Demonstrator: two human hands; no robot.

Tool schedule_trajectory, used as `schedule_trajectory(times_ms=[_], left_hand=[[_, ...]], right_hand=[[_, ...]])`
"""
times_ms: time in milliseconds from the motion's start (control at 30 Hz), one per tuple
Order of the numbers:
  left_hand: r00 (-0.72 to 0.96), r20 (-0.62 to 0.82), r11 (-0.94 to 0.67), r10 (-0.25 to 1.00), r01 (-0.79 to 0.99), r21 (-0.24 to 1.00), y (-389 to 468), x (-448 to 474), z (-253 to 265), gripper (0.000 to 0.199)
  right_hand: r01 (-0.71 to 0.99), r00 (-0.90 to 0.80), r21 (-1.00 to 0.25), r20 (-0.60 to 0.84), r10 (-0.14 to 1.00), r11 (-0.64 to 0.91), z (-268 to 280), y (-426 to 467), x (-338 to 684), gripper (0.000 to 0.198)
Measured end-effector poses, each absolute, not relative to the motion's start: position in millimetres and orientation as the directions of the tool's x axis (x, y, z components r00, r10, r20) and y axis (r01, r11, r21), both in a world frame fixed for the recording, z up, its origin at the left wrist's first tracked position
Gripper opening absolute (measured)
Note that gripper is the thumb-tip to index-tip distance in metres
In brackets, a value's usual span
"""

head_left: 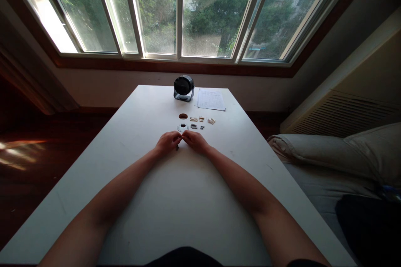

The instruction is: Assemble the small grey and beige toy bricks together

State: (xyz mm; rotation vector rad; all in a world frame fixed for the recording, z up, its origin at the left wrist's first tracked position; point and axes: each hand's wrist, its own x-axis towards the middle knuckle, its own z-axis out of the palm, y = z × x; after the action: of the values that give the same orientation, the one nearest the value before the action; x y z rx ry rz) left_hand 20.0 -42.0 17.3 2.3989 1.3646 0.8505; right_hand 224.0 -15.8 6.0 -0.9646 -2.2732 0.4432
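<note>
My left hand (168, 142) and my right hand (195, 140) meet fingertip to fingertip over the white table (188, 200). Both have their fingers pinched together; whatever lies between them is too small to make out. A small dark piece (177, 147) shows just below the left fingers, and I cannot tell if it is held. Directly beyond the hands lies a pale round ring (179, 128) with a dark centre. To its right are small dark pieces (194, 126) in rows, with gold-coloured bead-like pieces (194, 119) behind them and a little heap of whitish pieces (211, 121) farther right.
A brown round opening (183, 116) sits beyond the ring. Toward the far edge stand a small black fan (184, 86) and a written sheet of paper (211, 100). A window (206, 16) spans the wall ahead, and a bed with a pillow (319, 152) adjoins the right side.
</note>
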Motion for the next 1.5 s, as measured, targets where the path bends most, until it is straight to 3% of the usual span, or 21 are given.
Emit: schedule_trajectory(times_ms=[233,400,667,900,1500], left_hand=[[0.367,0.342,-0.499,0.865,0.703,0.507,-40.4,19.9,14.7,0.024],[0.33,0.339,-0.47,0.881,0.703,0.534,-40.7,19.6,13.0,0.017],[0.388,0.355,-0.524,0.851,0.679,0.515,-42.5,20.7,15.0,0.017],[0.377,0.344,-0.51,0.86,0.653,0.56,-40.9,20.7,14.3,0.025],[0.33,0.323,-0.46,0.887,0.69,0.559,-42.6,21.0,14.2,0.016]], right_hand=[[0.537,-0.541,-0.493,0.422,0.728,0.685,7.0,-18.2,224.1,0.015],[0.562,-0.533,-0.48,0.413,0.739,0.673,6.8,-16.8,224.6,0.017],[0.586,-0.545,-0.456,0.39,0.743,0.669,6.2,-15.9,223.9,0.026],[0.572,-0.544,-0.458,0.41,0.732,0.681,4.6,-15.3,224.6,0.019],[0.59,-0.545,-0.443,0.397,0.738,0.675,7.6,-17.5,225.1,0.017]])
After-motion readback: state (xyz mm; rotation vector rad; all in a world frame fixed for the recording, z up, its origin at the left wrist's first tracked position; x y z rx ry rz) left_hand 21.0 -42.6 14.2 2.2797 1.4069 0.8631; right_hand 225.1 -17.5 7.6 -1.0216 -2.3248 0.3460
